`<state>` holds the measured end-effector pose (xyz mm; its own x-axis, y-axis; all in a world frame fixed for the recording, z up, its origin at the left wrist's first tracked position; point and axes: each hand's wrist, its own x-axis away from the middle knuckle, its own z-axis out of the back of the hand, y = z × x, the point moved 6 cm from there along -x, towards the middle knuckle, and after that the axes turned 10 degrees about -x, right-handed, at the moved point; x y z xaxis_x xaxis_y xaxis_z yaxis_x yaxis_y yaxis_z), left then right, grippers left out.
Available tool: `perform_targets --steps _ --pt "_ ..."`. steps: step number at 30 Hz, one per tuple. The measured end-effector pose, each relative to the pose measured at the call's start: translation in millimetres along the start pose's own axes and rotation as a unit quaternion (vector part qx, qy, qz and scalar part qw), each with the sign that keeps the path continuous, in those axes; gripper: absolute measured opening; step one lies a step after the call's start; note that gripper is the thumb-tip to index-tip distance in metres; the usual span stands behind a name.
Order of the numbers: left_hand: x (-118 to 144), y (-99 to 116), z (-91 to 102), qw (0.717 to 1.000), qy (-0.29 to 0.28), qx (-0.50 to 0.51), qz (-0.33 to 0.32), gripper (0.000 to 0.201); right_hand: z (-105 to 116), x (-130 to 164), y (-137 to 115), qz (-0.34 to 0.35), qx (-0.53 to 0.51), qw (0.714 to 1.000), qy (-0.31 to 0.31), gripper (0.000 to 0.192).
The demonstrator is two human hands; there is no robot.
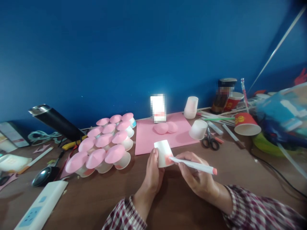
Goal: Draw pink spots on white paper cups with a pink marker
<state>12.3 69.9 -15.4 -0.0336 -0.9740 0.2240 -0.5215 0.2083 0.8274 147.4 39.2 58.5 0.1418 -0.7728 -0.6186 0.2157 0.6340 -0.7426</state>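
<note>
My left hand (153, 172) grips the paper cup (163, 154); my right hand (195, 174) pinches the marker (193, 165). A squeezed cup would likely smear pink.

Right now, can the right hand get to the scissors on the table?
Probably yes: the scissors lie uncovered beyond the right hand, with bare table between, though that hand holds a marker.

About eleven pink-capped cups (105, 147), three plain white cups (164, 153), two red cups (246, 124), one scissors (210, 141).

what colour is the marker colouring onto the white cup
Pink-orange, a salmon patch on the cup where the marker tip touches; seen in the head view.
</note>
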Motion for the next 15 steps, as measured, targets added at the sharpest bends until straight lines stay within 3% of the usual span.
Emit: perform_targets --steps 8,15 --pt "1.3 0.7 -0.8 0.999 -0.016 -0.018 -0.020 0.035 -1.7 -0.1 -0.2 -0.006 0.007 1.000 -0.006 0.012" --pt "4.5 4.6 -2.4 0.998 -0.029 -0.028 -0.055 0.024 -3.6 -0.8 1.0 -0.024 -0.004 0.999 -0.021 0.012"
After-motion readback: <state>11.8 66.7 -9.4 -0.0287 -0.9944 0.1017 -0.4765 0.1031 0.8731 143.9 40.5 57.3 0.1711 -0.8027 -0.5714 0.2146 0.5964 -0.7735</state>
